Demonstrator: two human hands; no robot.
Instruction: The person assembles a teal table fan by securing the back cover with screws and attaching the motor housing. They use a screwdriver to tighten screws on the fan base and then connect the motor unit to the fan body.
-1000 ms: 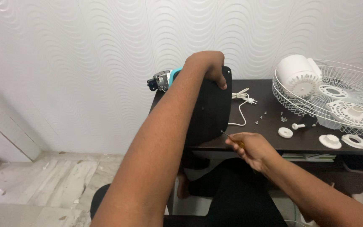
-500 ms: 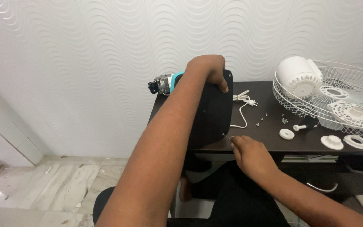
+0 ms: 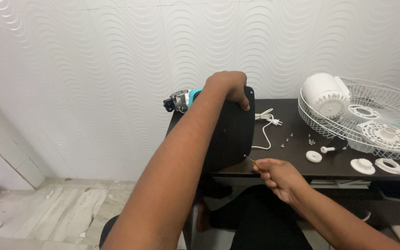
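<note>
My left hand (image 3: 228, 86) grips the top edge of a black fan base plate (image 3: 233, 132) that stands tilted on its edge on the dark table (image 3: 297, 162). A motor with a teal part (image 3: 181, 99) sticks out to the left behind the plate. My right hand (image 3: 276, 176) holds a thin screwdriver (image 3: 251, 160), its tip touching the plate's lower right corner.
A white power cord with plug (image 3: 267, 125) lies beside the plate. Small screws (image 3: 288, 139) and white round caps (image 3: 314, 156) are scattered on the table. A white wire fan guard (image 3: 371, 115) holds a white motor cover (image 3: 324, 95) and other white parts.
My right hand shifted slightly and turned with the screwdriver against the plate's lower corner. The camera view drifted a little. My left hand stayed on the plate's top.
</note>
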